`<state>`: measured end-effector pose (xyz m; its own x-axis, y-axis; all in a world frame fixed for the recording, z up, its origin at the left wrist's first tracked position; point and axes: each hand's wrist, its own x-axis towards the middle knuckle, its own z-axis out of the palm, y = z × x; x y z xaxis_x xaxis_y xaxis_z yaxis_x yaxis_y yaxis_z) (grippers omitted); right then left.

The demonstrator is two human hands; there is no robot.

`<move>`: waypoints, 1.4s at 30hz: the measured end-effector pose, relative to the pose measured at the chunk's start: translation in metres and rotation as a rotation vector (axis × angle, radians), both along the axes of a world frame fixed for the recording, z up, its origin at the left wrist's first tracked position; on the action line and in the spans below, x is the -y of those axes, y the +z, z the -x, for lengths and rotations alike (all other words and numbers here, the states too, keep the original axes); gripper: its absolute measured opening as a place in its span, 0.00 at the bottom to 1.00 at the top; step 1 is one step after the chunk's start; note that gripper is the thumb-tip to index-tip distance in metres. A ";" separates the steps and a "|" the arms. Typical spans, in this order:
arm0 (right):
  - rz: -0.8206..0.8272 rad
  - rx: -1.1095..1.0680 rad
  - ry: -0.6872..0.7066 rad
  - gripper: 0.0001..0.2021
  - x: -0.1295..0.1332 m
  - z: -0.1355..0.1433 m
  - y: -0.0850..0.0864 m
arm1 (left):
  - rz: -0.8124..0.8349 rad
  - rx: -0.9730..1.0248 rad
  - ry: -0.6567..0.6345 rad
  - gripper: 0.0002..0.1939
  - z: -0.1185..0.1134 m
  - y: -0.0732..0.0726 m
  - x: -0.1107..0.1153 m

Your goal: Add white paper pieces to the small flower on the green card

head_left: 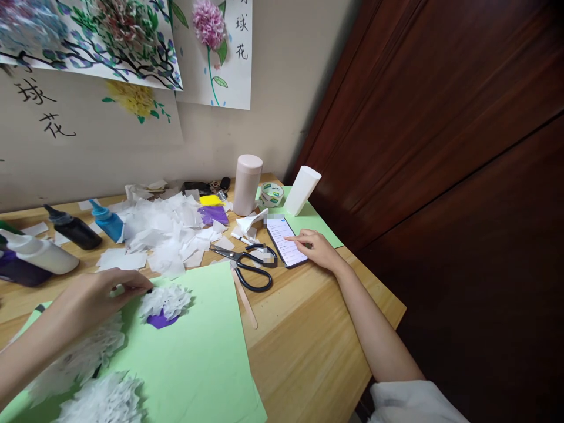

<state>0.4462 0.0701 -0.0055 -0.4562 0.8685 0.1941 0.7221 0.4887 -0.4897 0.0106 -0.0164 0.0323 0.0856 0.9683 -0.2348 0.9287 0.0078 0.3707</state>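
My left hand [117, 286] reaches over the green paper sheet [207, 341]. Its fingers are pinched together at the edge of a small white paper pompom flower [170, 301]; a tiny dark spot shows at the fingertips, too small to name. A purple clay piece [162, 319] sticks out under that flower. Two larger white paper flowers [103, 402] lie on the sheet nearer to me, one partly behind my left forearm. My right hand [318, 248] rests by a smartphone [281, 235], index finger stretched out and touching its lit screen. Nothing is gripped in it.
Black-handled scissors [247, 264] and a wooden stick [245, 299] lie left of the phone. White paper scraps [167, 229] cover the back. Paint bottles [73, 228] lie at left. A pale cup [248, 185], tape roll [271, 194] and white container [303, 190] stand near the wall.
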 end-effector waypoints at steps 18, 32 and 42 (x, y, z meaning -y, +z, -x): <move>-0.013 -0.053 -0.014 0.16 0.000 -0.004 0.002 | -0.014 -0.011 -0.023 0.19 0.003 -0.003 -0.002; 0.032 -0.009 -0.044 0.17 -0.001 -0.003 0.002 | -0.021 -0.008 -0.002 0.19 0.002 -0.002 -0.002; -0.092 -0.105 -0.107 0.20 -0.001 -0.003 0.003 | -0.009 -0.007 -0.008 0.19 0.000 -0.001 -0.002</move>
